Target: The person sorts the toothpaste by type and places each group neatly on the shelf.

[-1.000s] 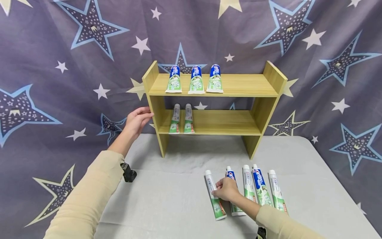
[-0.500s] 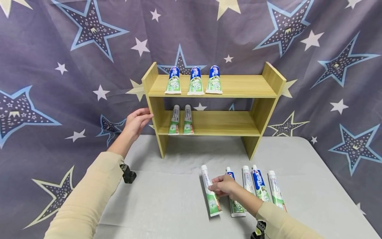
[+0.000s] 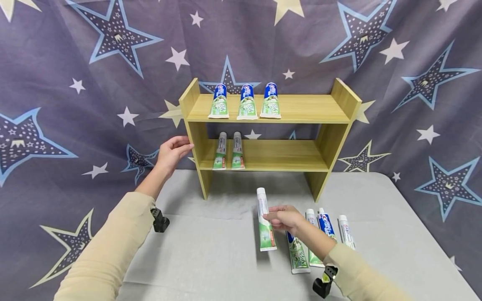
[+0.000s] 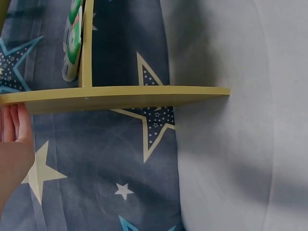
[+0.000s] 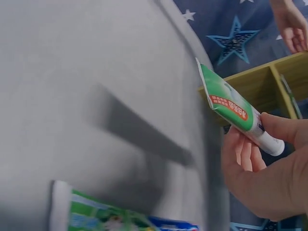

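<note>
My right hand (image 3: 288, 219) pinches a white-and-green toothpaste tube (image 3: 266, 236) between thumb and fingers, cap pointing toward the shelf. The right wrist view shows the same tube (image 5: 233, 103) raised off the table, its shadow falling below. With fairly straight fingers, my left hand (image 3: 173, 155) touches the outer left side of the wooden shelf (image 3: 305, 108); in the left wrist view those fingers (image 4: 24, 122) meet the panel. Three blue-and-green toothpaste tubes (image 3: 247, 102) lie along the top board. Two white-and-green tubes (image 3: 238, 151) lie on the lower board, at its left end.
To the right on the grey-white table (image 3: 211, 251) lie more tubes: a blue-and-green tube (image 3: 298, 253) partly under my right hand, a white-and-green tube (image 3: 315, 258), another blue one (image 3: 326, 223) and a white one (image 3: 346, 232). A starry curtain (image 3: 150, 96) hangs behind.
My right hand has lifted the white-and-green toothpaste tube off the table and carried it toward the shelf, turning it more upright in the head view. My left hand stays against the shelf side.
</note>
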`<action>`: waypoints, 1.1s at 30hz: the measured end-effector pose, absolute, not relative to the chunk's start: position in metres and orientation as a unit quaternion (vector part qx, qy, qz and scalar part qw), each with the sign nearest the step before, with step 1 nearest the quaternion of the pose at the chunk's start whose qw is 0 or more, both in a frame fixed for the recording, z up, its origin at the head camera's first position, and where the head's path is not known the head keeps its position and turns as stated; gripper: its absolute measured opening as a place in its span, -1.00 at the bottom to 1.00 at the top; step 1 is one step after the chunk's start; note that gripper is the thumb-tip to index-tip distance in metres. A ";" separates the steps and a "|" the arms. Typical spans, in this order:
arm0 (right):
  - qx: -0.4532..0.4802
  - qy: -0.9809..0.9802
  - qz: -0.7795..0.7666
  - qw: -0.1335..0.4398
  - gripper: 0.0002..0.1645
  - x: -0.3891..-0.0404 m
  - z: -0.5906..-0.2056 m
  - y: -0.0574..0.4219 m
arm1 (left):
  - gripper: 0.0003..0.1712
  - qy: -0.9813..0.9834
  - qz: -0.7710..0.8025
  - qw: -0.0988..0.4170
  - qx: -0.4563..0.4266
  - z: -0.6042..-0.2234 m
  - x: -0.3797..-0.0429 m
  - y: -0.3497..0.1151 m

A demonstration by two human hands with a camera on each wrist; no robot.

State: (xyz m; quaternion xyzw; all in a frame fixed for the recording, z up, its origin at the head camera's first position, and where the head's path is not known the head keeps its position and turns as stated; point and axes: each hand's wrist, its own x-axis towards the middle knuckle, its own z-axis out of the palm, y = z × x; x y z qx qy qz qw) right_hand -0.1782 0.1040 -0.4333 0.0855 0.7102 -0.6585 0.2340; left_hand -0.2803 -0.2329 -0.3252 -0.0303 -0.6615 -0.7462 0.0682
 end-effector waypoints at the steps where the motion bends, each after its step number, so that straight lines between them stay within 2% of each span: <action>1: 0.085 0.707 -0.661 0.234 -0.43 -0.180 -0.430 0.104 | -0.79 -0.661 -0.747 0.069 -0.031 -0.325 -0.280 -0.233; 19: 0.067 0.661 -0.704 0.252 -0.31 -0.210 -0.378 0.111 | -0.79 -0.657 -0.749 0.083 -0.042 -0.328 -0.281 -0.233; 33: 0.092 0.638 -0.729 0.229 -0.36 -0.245 -0.351 0.106 | -0.78 -0.652 -0.751 0.091 -0.039 -0.330 -0.281 -0.231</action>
